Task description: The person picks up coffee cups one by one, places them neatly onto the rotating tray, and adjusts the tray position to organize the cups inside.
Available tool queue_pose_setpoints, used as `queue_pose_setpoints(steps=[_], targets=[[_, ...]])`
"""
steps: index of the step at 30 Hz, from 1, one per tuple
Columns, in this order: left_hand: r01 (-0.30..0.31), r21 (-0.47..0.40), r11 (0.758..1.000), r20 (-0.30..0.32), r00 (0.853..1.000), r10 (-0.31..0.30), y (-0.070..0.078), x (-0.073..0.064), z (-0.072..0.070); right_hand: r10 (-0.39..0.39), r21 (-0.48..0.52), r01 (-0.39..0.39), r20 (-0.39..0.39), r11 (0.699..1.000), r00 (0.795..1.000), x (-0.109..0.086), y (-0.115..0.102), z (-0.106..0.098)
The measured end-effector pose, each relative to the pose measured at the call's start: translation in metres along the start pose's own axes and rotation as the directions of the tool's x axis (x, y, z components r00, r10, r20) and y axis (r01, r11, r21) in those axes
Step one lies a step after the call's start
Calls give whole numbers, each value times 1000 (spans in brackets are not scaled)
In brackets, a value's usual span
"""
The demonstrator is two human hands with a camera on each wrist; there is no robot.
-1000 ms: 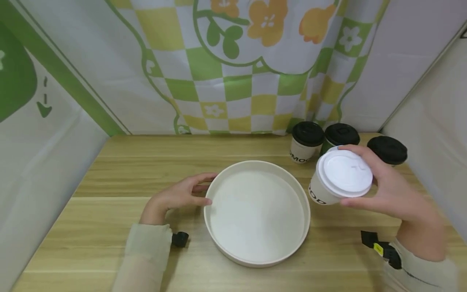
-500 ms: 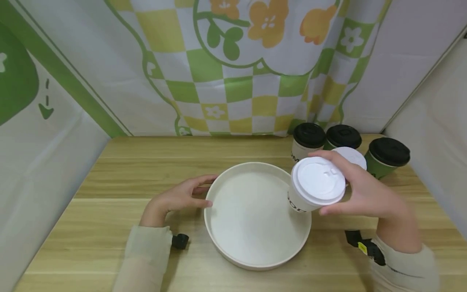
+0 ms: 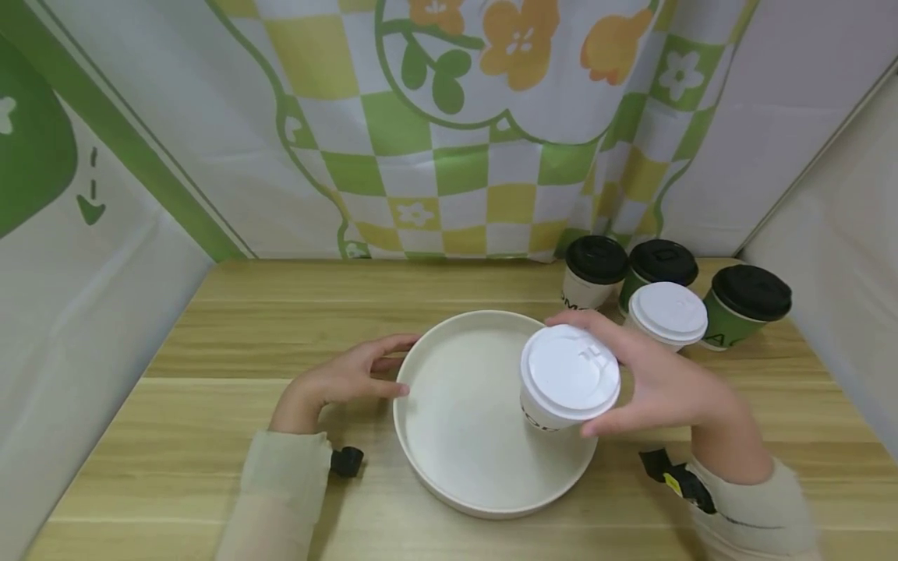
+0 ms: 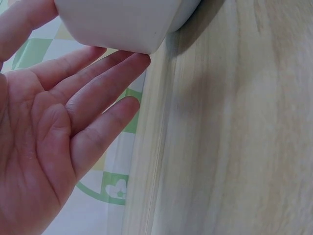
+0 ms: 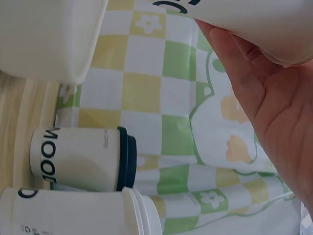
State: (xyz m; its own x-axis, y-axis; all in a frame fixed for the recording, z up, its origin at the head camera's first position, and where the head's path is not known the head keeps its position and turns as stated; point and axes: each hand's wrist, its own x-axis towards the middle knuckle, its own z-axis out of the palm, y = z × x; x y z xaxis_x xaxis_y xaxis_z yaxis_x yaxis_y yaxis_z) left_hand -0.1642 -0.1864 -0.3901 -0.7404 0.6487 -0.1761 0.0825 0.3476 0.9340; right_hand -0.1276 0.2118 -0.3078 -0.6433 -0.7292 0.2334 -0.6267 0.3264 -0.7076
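My right hand (image 3: pixel 662 389) grips a white paper coffee cup (image 3: pixel 571 370) with a white lid, thumb on the near side and fingers on the far side. The cup, slightly tilted, overlaps the right half of a round cream tray (image 3: pixel 484 499) in the head view. In the right wrist view, the held cup (image 5: pixel 254 19) is above the tray's side wall (image 5: pixel 49 39). At the tray's left rim, my left hand (image 3: pixel 347 378) rests its thumb and fingertips. The left wrist view shows these fingers (image 4: pixel 107 83) fairly straight against the outer wall.
Behind and right of the tray stand a white cup with a black lid (image 3: pixel 595 261), a green cup with a black lid (image 3: pixel 662 261), another white-lidded cup (image 3: pixel 666 312) and another green cup (image 3: pixel 747 304). A checkered curtain (image 3: pixel 459 167) hangs behind the wooden table (image 3: pixel 302 300).
My right hand has carried the white-lidded cup leftward from beside the tray to over its right side. The cups behind show more fully. The left hand has stayed at the rim.
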Motion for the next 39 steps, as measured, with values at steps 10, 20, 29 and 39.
queue_pose_setpoints(steps=[10, 20, 29, 39], targets=[[10, -4, 1000, -4, 1000, -10, 1, 0, 0, -21, 18, 19, 80, 1000, 997, 8, -2, 16], [23, 6, 1000, -7, 1000, -23, 2, 0, 2, -26, 66, 16, 156, 998, 987, 15, -2, 35], [7, 18, 1000, -2, 1000, -7, 1, -1, 0, -44, 79, 29, 195, 996, 980, 18, -1, 46], [9, 27, 1000, 1, 1000, -9, 0, 0, 0, -64, 88, 44, 241, 995, 968, 21, -1, 55]])
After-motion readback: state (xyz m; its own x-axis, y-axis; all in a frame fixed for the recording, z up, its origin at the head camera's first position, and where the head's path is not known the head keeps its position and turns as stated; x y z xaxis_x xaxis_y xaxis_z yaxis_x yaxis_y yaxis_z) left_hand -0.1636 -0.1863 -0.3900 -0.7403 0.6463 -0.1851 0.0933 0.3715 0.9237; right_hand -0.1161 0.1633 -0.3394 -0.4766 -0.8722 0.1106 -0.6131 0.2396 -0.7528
